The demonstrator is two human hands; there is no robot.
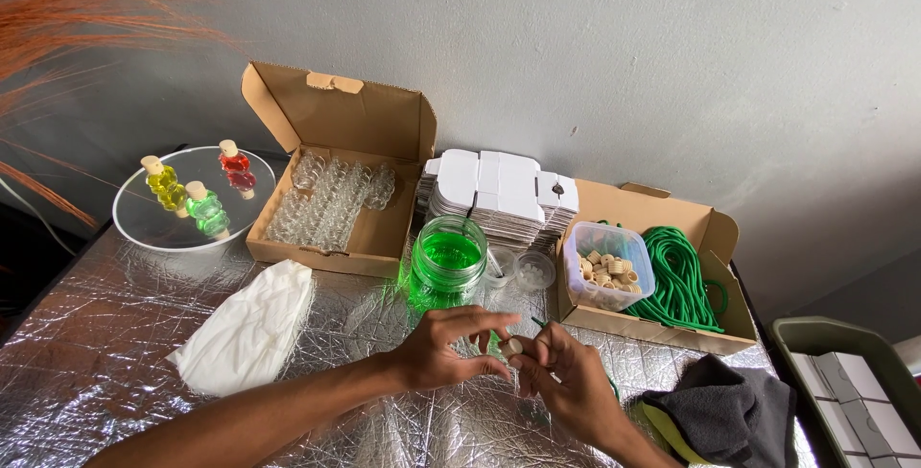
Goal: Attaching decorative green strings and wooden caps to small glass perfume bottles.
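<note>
Roughly L to R: round mirror tray (144, 223) at 10 o'clock w/ 3 small bear-shaped bottles, corked: yellow (167, 187), green (207, 212), red (237, 171). Next, open brown cardboard box (336, 123) packed w/ clear empty glass bottles (331, 201), too many to count. White crumpled cloth (247, 329) at 9 o'clock on silver foil tabletop (86, 334). Dead centre, 12 o'clock from hands: clear jar of green liquid (446, 262); behind it, stack of flat white carton blanks (499, 195). Left hand (446, 343) & right hand (566, 382) meet fingertip to fingertip, both pinched narrow on 1 small beige cork (513, 345) atop a tiny bottle, mostly hidden; long axis can't tell. Cork at 3 o'clock of left hand, 10 o'clock of right; both equally near. At 2 o'clock: clear tub of beige corks (606, 269), uncounted, & green cord bundle (681, 281) in 2nd box. Dark grey cloth (734, 410) at 4 o'clock.
</note>
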